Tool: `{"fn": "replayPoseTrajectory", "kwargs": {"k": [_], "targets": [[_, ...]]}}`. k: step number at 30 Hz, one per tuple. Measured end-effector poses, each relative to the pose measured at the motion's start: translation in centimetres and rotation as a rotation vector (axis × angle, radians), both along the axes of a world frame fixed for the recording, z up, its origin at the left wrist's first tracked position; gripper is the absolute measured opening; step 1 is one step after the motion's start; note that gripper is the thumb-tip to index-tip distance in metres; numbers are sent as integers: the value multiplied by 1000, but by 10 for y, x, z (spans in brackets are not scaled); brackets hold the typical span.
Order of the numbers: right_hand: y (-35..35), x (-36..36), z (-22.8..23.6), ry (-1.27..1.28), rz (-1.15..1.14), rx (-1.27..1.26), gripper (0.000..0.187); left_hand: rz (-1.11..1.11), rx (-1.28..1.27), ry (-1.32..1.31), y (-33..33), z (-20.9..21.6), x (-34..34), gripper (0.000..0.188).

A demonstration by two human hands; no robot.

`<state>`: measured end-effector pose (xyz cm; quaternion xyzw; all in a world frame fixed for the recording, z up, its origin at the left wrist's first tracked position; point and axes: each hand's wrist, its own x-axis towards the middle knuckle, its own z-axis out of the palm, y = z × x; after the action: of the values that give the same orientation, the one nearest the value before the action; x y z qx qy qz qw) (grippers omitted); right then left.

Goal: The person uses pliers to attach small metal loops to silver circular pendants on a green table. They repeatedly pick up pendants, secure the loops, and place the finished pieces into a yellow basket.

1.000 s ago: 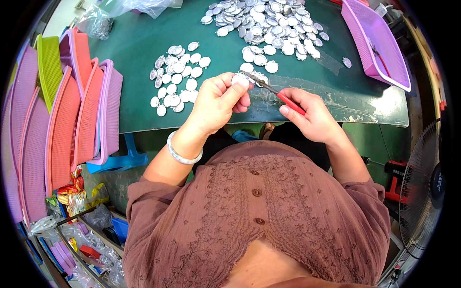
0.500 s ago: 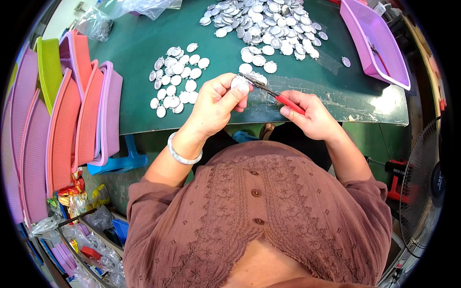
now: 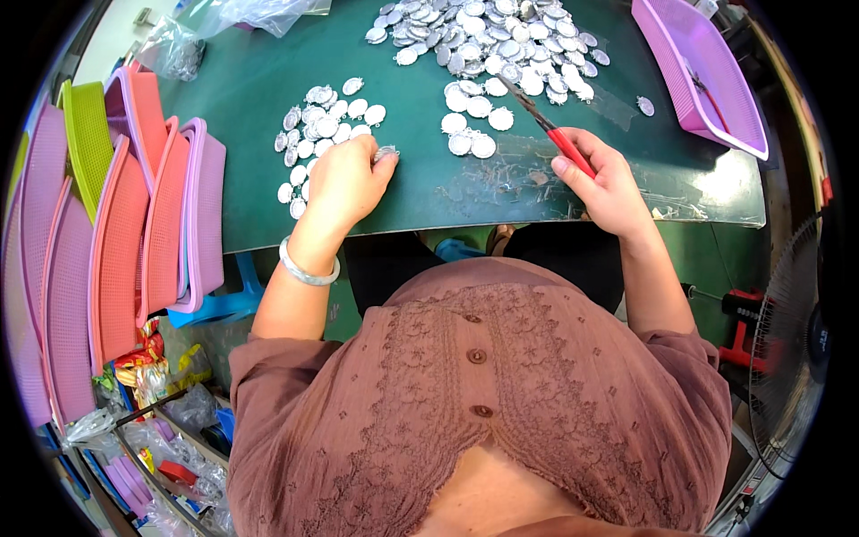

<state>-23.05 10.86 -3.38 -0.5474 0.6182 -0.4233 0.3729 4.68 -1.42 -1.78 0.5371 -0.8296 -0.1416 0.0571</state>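
My left hand (image 3: 347, 182) is closed at the edge of the smaller group of silver oval pendants (image 3: 324, 125), its thumb and fingers pinching one silver pendant (image 3: 386, 153). Most of that pendant is hidden by the fingers. In my right hand (image 3: 610, 183) are red-handled pliers (image 3: 544, 122), their dark jaws pointing up and to the left, apart from any pendant. A few loose pendants (image 3: 479, 108) lie between the hands, below the large heap of pendants (image 3: 483, 36) at the far side.
The green table (image 3: 420, 201) has a worn, shiny near edge. A purple basket (image 3: 693, 80) with another tool inside stands at the right. Stacked pink, purple and green baskets (image 3: 116, 259) line the left. Plastic bags (image 3: 174, 49) lie far left; a fan (image 3: 787, 331) stands right.
My left hand has moved left with a pendant to the smaller group. The pliers have drawn away to the right and up in my right hand. Two pendants now show where my hands were.
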Motion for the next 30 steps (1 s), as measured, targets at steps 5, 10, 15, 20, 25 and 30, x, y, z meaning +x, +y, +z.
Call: {"fn": "replayPoseTrajectory", "kwargs": {"k": [5,10,15,20,25,30], "targets": [[-2,0,-7,-46,-6,-35,35,-149,-414,168,1,-9,-14,33],[-3,-2,-11,-38,-20,-56,36,-306,-99,205,13,-7,-48,38],[-2,-3,-16,-100,-37,-88,36,-354,-210,302,8,-21,-48,34],[0,0,-16,-116,-41,-105,35,-269,-253,9,19,-8,-35,41],[3,-1,-18,-147,-41,-125,34,-249,-255,37,22,-7,-20,45],[3,-1,-18,-128,-29,-129,34,-238,-275,95,26,-13,-14,42]]}}
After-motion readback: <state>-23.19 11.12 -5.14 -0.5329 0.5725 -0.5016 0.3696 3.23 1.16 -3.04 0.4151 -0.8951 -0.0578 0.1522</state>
